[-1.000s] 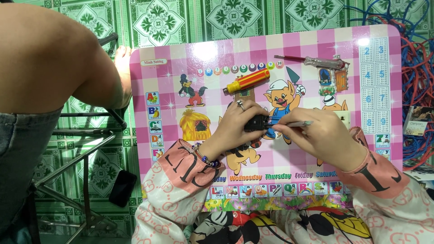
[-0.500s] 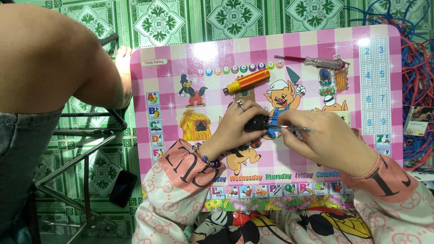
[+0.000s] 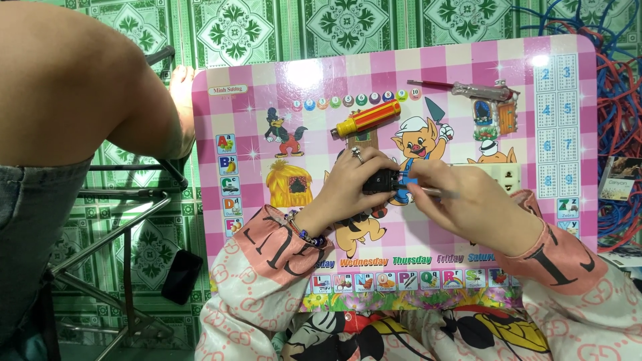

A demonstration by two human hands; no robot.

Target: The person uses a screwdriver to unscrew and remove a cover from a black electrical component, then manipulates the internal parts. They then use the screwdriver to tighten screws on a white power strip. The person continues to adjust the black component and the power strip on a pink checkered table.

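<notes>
My left hand (image 3: 351, 182) grips a small black part (image 3: 381, 180) over the middle of a pink checked cartoon table (image 3: 254, 127). My right hand (image 3: 461, 200) holds a thin metal tool (image 3: 438, 192) whose tip meets the black part; a bit of blue shows between the two hands. Both wrists rest on the tabletop. A white socket block (image 3: 500, 175) lies just behind my right hand, partly hidden by it.
A yellow and red screwdriver (image 3: 368, 119) lies behind my hands. A clear-handled screwdriver (image 3: 478, 89) lies at the back right. Another person's leg (image 3: 73, 87) is at the left, above a metal frame (image 3: 127, 220) and a dark phone (image 3: 181, 276). Blue and red cables (image 3: 618, 100) pile at the right.
My hands stay on the black part. The right hand has shifted the thin tool slightly at the part; nothing else moved.
</notes>
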